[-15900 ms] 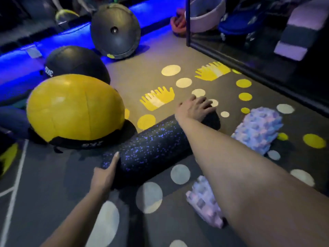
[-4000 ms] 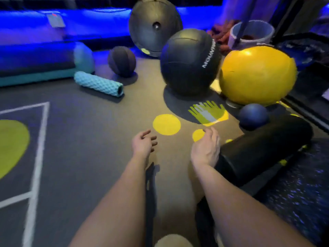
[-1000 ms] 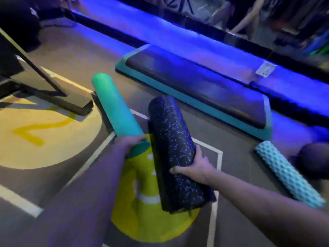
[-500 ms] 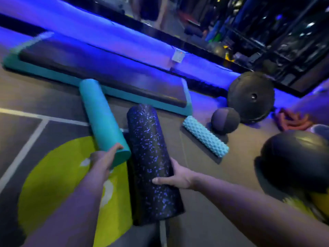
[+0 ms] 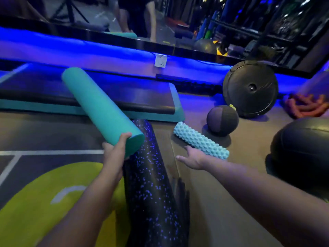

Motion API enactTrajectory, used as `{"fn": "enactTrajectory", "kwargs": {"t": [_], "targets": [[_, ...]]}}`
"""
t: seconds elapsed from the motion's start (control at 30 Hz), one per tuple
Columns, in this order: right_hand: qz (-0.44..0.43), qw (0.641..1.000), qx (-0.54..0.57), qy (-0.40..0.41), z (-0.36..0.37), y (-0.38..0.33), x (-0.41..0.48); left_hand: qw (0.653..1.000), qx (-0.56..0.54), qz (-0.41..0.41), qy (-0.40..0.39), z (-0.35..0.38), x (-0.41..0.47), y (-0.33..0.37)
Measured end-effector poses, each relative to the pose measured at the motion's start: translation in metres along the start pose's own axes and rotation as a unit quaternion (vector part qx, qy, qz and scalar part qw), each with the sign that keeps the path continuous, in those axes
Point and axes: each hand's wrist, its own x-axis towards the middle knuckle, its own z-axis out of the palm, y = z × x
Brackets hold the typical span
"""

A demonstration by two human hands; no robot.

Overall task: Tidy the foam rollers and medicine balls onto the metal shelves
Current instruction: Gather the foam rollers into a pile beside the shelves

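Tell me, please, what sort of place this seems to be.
Probably a gym or fitness studio: a smooth teal foam roller, a bumpy light-blue foam roller and a small dark medicine ball are in view.

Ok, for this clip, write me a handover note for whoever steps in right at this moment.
Left hand grips the teal roller near its end, raised off the floor. Right hand open, reaching for the light-blue ridged roller on the floor; contact unclear. Black speckled roller lies between the arms, unheld. Small medicine ball and large black ball sit on the floor. Nothing shown is shelved yet; all remains.
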Motion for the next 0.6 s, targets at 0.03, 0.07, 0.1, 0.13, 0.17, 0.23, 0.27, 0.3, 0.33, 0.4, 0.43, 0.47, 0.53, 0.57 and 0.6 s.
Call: {"fn": "enactTrajectory", "kwargs": {"t": [0.03, 0.07, 0.1, 0.13, 0.17, 0.23, 0.27, 0.3, 0.33, 0.4, 0.43, 0.47, 0.53, 0.57, 0.6], "targets": [[-0.004, 1.000, -0.018, 0.007, -0.009, 0.010, 0.014, 1.000, 0.009, 0.016, -0.010, 0.021, -0.004, 0.005], [-0.004, 0.999, -0.032, 0.015, -0.019, 0.021, 0.030, 0.999, 0.019, 0.030, -0.022, 0.042, -0.007, 0.008], [-0.010, 0.998, -0.046, 0.029, -0.028, 0.032, 0.045, 0.998, 0.031, 0.037, -0.034, 0.062, -0.009, 0.011], [-0.015, 0.998, -0.056, 0.039, -0.038, 0.043, 0.060, 0.997, 0.044, 0.039, -0.047, 0.079, -0.012, 0.011], [-0.019, 0.997, -0.064, 0.046, -0.047, 0.056, 0.076, 0.996, 0.052, 0.041, -0.060, 0.094, -0.015, 0.009], [-0.008, 0.996, -0.075, 0.042, -0.059, 0.090, 0.104, 0.994, 0.063, 0.042, -0.073, 0.118, -0.022, -0.001], [0.017, 0.997, -0.071, 0.031, -0.059, 0.110, 0.112, 0.993, 0.075, 0.040, -0.077, 0.128, -0.027, -0.007], [0.048, 0.997, -0.052, 0.019, -0.054, 0.131, 0.117, 0.992, 0.085, 0.038, -0.079, 0.135, -0.031, -0.015], [0.076, 0.996, -0.038, 0.012, -0.042, 0.151, 0.118, 0.992, 0.099, 0.035, -0.076, 0.140, -0.033, -0.022], [0.091, 0.994, -0.058, 0.020, -0.008, 0.183, 0.113, 0.989, 0.129, 0.036, -0.070, 0.148, -0.040, -0.036], [0.081, 0.993, -0.082, 0.028, 0.007, 0.193, 0.111, 0.986, 0.143, 0.040, -0.071, 0.152, -0.042, -0.043], [0.071, 0.992, -0.092, 0.041, 0.015, 0.199, 0.113, 0.984, 0.156, 0.044, -0.069, 0.159, -0.044, -0.049], [0.064, 0.993, -0.072, 0.064, 0.010, 0.208, 0.125, 0.982, 0.171, 0.057, -0.065, 0.175, -0.045, -0.057], [0.062, 0.995, -0.052, 0.065, 0.003, 0.213, 0.130, 0.982, 0.168, 0.062, -0.065, 0.186, -0.043, -0.060], [0.056, 0.996, -0.035, 0.066, -0.002, 0.219, 0.137, 0.982, 0.160, 0.066, -0.070, 0.198, -0.042, -0.062]]}}
